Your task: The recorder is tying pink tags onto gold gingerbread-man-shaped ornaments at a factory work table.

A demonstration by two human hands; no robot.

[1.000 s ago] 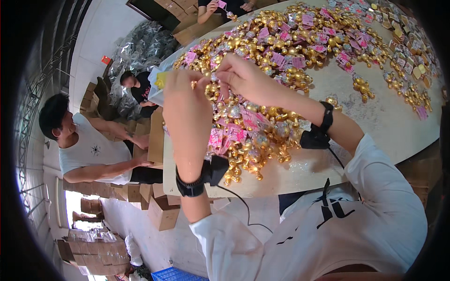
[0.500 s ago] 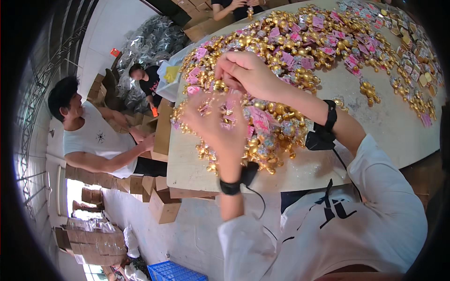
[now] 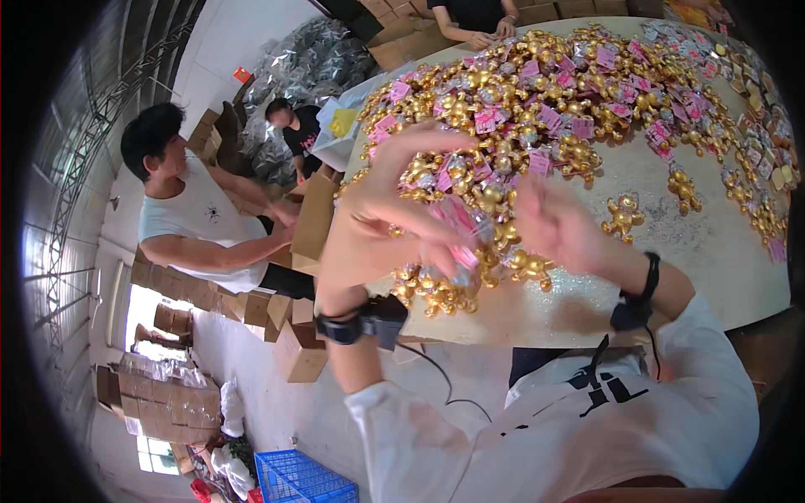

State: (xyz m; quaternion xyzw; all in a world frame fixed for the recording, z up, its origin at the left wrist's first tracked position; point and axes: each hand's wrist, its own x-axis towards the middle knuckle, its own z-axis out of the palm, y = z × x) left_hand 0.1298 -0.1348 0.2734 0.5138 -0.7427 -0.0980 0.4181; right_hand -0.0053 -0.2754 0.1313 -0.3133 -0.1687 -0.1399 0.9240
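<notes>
My left hand (image 3: 365, 222) reaches over the near left part of a pile of shiny gold bear-shaped trinkets (image 3: 482, 80). Its fingers and thumb are spread in a wide curve, blurred by motion. Beside them is a pink card in clear wrapping (image 3: 461, 220); whether they touch it is unclear. My right hand (image 3: 563, 225) is over the pile's near right edge, its fingers curled together and smeared. What they hold, if anything, cannot be made out. Single gold bears lie on the table right of it, one close by (image 3: 623, 216) and one farther off (image 3: 684, 189).
The pale table (image 3: 721, 260) curves away to the right, with small wrapped pieces (image 3: 759, 126) along its far right. A person in a white top (image 3: 201, 222) stands at the left by a cardboard box (image 3: 314, 225). Another person's hands (image 3: 495, 35) work at the far edge. A blue crate (image 3: 306, 479) stands on the floor.
My hands have moved apart: the right went down and to the right, the left turned with its fingers spread wider. The view has shifted, so the pile sits farther right.
</notes>
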